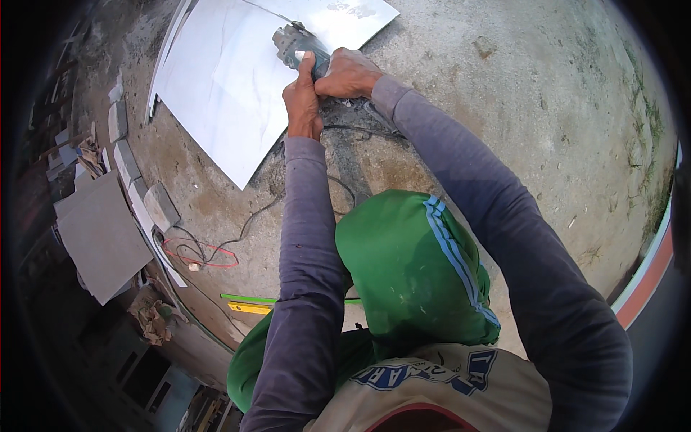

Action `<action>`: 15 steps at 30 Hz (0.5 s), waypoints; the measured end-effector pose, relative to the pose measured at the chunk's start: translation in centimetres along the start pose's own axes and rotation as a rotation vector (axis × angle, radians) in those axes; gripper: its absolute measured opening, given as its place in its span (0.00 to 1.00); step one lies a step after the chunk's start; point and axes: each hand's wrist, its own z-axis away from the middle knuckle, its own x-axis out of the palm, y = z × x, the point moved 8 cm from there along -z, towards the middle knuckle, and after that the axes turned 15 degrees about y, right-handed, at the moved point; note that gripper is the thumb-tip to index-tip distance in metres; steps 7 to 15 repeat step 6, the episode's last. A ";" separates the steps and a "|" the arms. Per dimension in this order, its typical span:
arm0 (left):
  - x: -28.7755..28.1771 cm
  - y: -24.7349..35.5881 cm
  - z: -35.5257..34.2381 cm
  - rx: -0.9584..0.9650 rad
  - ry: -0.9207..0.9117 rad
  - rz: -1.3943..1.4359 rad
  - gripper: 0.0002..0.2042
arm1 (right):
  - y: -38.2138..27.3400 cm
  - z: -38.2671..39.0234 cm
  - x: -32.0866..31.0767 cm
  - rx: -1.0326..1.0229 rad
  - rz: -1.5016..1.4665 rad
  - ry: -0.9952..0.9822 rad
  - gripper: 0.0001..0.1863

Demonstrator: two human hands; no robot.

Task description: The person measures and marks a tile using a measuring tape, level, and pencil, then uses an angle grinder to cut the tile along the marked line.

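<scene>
Both my hands are closed around a dark teal angle grinder [289, 49] held over a large white tile [223, 97]. My left hand [303, 97] grips its body from the near side, thumb pointing forward along it. Close beside it, my right hand [349, 73] wraps the rear of the tool. The grinder's head points toward the far left, near a thin dark line that runs across the tile's far part. Its disc is mostly hidden. A dark power cord [360, 129] trails near my right wrist.
More tile edges show under the white tile's left side. Concrete blocks [127, 164] line the left, with grey tiles [104, 234] beyond them. A cord coil [194, 248] and a red loop lie on the concrete. A yellow level [250, 308] lies beside my green-clad leg [403, 252].
</scene>
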 end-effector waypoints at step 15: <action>-0.6 -0.4 -0.1 -0.014 0.020 -0.024 0.26 | 0.3 0.1 0.4 -0.002 0.009 0.005 0.33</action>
